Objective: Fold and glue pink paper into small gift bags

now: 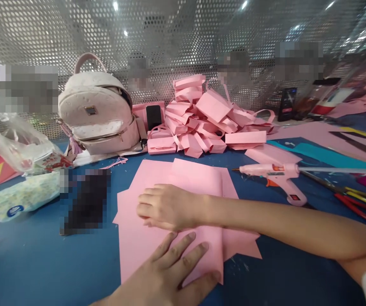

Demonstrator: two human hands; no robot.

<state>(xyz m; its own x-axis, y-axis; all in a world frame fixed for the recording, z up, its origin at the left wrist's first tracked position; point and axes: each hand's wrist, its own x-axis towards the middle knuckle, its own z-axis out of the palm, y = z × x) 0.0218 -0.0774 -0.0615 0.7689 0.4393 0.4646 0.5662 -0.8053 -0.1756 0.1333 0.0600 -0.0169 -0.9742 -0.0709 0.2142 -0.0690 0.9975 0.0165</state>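
"While both hands are in view, how are they placed?"

"Both lie backs up on a folded pink sheet (213,240). The right hand (170,206) reaches in from the right, its fingers bent and pressed to the paper; I cannot tell whether they pinch any of it. The left hand (164,274), nearer the wearer, has its fingers spread wide and grips nothing. Its fingertips come right up beside the right hand, perhaps touching."

"Where is that sheet?"

"In the middle of a blue table (90,259), straight ahead of the wearer. Its rounded fold runs along the right side, and pointed corners of pink paper (243,244) poke out around it."

"What surrounds it?"

"To the right, a pink glue gun (270,171) lies on its side, nozzle toward the paper, with red- and yellow-handled tools (358,208) beyond. Behind the sheet is a heap of small pink paper boxes (215,108); a dark-screened phone (153,117) leans upright between it and a pale pink backpack (96,114). On the left lie a soft, pale green pack (23,195) and a dark item (89,202), too blurred to name."
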